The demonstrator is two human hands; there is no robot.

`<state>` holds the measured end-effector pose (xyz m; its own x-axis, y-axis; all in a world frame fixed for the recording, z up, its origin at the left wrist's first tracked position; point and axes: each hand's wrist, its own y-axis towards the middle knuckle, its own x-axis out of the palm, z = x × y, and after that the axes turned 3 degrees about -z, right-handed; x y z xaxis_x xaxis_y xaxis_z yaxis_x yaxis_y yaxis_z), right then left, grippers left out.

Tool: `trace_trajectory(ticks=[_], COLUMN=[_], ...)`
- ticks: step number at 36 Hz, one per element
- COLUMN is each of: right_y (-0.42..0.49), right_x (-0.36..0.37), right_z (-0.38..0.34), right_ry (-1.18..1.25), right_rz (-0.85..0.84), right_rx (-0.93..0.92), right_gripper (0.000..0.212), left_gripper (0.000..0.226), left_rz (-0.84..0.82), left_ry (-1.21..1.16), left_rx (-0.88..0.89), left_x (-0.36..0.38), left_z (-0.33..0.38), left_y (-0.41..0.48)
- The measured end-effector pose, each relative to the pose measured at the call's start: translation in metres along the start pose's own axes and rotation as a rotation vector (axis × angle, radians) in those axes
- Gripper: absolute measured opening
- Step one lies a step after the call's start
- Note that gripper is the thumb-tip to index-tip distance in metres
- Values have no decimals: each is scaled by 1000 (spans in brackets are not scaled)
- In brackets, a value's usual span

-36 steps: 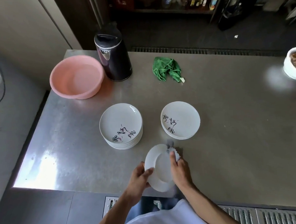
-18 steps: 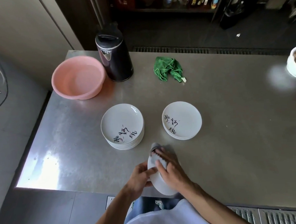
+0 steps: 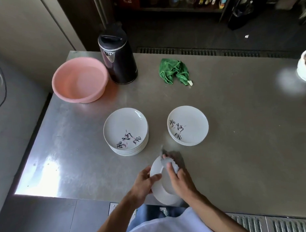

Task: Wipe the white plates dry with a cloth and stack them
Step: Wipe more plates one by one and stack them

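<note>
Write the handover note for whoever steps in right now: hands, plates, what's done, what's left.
Left hand grips the held plate by its left rim, tilted.
Right hand holds the pale cloth against that plate's upper part.
Taller stack sits left, shorter stack right.
Done: unclear, since I cannot tell which stack is the dried one.
Left: finish this plate, stack it, carry on.

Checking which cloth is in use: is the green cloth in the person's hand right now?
No, the green cloth lies crumpled on the table near the kettle; the right hand holds a whitish cloth.
</note>
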<state>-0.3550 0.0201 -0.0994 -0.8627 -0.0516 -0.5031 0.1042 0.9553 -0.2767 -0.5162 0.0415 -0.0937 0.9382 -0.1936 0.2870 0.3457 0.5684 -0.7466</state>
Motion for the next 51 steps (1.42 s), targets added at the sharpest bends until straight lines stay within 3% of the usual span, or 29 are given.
trace_trajectory(ticks=[3, 6, 8, 10, 12, 16, 18, 20, 23, 25, 29, 34, 36, 41, 47, 49, 51], right_y=[-3, 1, 8, 17, 18, 0, 1, 9, 19, 20, 12, 1, 4, 22, 11, 17, 23], right_x=[10, 8, 4, 0, 4, 12, 9, 4, -6, -11, -8, 10, 10, 1, 5, 2, -2], right_z=[-4, 5, 12, 11, 8, 5, 7, 11, 14, 12, 3, -6, -1, 7, 6, 10, 12], right_ry=[-105, -207, -280, -235, -212, -267, -285, -308, -205, -112, -14, -158, -250, -254, -282, -302, -253], right_rz=[-212, -260, -103, 27, 28, -160, -199, -133, -38, -7, -5, -246, -278, -42, -288, -192, -39], right_rx=[-304, -368, -245, 3, 45, -341, -387, -243, 152, 232, 165, -325, -387, 61, -356, -274, -30], right_gripper=[39, 45, 44, 41, 42, 47, 48, 47, 49, 48, 41, 41, 43, 47, 46, 43, 43], left_gripper=[32, 31, 33, 39, 44, 45, 43, 45, 49, 51, 53, 46, 41, 45, 32, 39, 46], left_rz=[-76, -87, -70, -52, -52, -57, -51, -47, 1, 17, 8, -70, -70, -47, -55, -51, -33], left_ry=[20, 3, -24, -45, -40, -24, -25, -66, -159, -182, -121, -55, -51, -74, -45, -61, -109], left_rx=[17, 13, -11, -25, -26, -19, -11, -4, -6, -8, 0, 18, 23, 0, 28, 24, 25], left_x=[0, -1, -2, -2, -1, 1, 1, 1, -1, -2, -3, 0, 0, 0, 4, 3, 2], left_z=[1, 0, -2, -3, -3, -2, -2, -4, -9, -11, -6, -4, -5, -5, -3, -5, -8], left_y=[-2, -1, 1, 2, 3, 5, 5, 5, 6, 8, 10, 5, 4, 5, 5, 6, 7])
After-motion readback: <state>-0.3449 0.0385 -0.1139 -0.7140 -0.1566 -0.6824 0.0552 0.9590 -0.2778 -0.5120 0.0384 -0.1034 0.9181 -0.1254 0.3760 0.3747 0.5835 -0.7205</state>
